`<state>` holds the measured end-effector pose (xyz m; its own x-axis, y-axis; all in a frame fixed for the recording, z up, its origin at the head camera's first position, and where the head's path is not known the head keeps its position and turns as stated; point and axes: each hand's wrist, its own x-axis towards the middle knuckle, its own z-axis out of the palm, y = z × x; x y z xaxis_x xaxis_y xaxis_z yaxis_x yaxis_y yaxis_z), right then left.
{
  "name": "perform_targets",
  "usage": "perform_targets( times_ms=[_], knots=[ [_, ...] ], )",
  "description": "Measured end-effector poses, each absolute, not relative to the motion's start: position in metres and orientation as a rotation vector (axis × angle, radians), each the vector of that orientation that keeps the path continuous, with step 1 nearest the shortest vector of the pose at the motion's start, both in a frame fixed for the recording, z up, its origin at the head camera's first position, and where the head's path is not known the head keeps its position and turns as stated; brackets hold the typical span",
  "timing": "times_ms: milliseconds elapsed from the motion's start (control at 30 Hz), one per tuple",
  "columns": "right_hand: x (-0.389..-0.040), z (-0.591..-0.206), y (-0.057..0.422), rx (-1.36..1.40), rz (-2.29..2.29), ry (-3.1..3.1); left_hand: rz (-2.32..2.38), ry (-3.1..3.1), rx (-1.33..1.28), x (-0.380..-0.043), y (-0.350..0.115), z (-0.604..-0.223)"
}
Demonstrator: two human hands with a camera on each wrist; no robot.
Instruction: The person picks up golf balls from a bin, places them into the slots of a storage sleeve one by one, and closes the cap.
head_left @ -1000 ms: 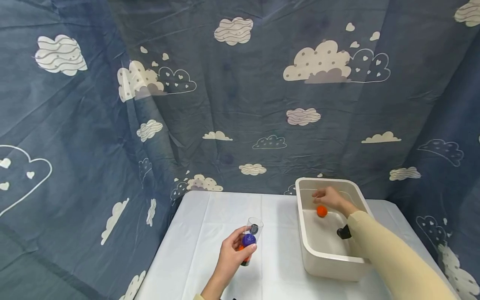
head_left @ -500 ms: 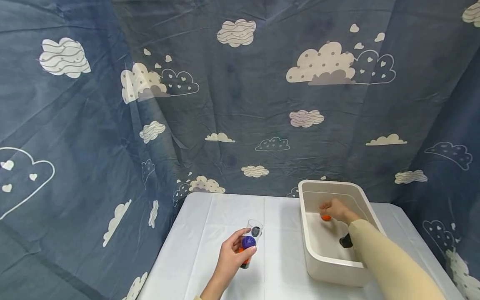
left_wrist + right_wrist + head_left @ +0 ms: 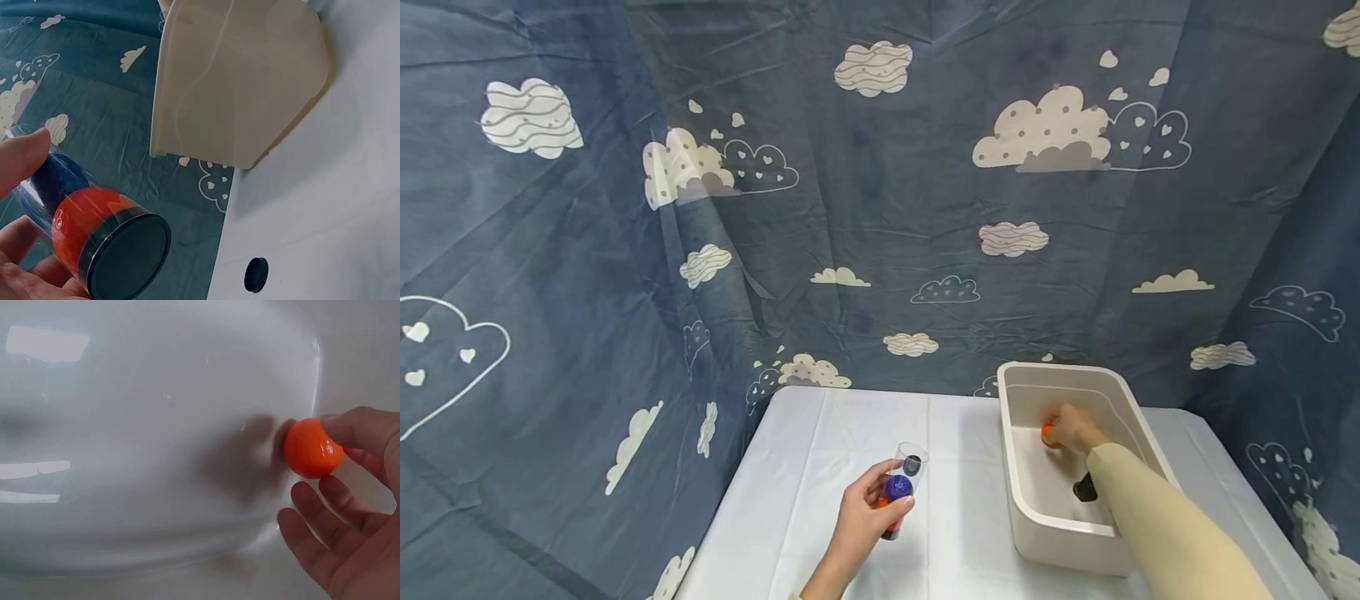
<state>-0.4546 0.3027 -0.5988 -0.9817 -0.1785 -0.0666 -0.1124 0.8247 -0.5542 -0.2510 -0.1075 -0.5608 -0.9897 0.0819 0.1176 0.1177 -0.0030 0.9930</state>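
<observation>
My left hand point(image 3: 867, 512) grips a clear tube point(image 3: 917, 454) over the table. Inside the tube are a blue-purple ball point(image 3: 898, 487) and, beneath it, an orange-red ball point(image 3: 87, 222), above a dark end cap point(image 3: 130, 256). Toward the tube's top a dark round shape shows, in or behind the clear wall; I cannot tell which. Down in the off-white bin point(image 3: 1011, 467), my right hand point(image 3: 1072, 427) pinches an orange ball point(image 3: 311, 449) between thumb and index finger, near the bin's wall. The other fingers of that hand are half bent beside the ball.
A small black cap point(image 3: 256, 275) lies on the white-covered table point(image 3: 827, 425). Next to the right sleeve, a black object point(image 3: 1085, 488) shows inside the bin. Dark blue cloud-print cloth point(image 3: 850, 200) hangs behind and at both sides.
My right hand has come down onto the orange ball in the bin and taken hold of it. The left hand keeps its grip on the tube, nearly still.
</observation>
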Motion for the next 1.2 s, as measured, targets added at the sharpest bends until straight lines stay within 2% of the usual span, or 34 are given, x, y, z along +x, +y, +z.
perform_targets(
  times_ms=[200, 467, 900, 1200],
  knots=[
    [-0.453, -0.607, 0.303, -0.104, -0.872, 2.788, -2.191, -2.202, -0.22, -0.251, -0.111, -0.559],
    [-0.442, -0.606, 0.305, -0.138, -0.79, 2.682, -2.173, -2.232, -0.216, -0.249, -0.111, -0.56],
    [-0.448, -0.585, 0.309, -0.193, -0.967, 2.608, -2.201, -2.216, -0.211, -0.246, -0.109, -0.559],
    [-0.437, -0.549, 0.302, -0.345, -0.93, 2.659, -2.21, -2.207, -0.203, -0.242, -0.102, -0.559]
  ],
)
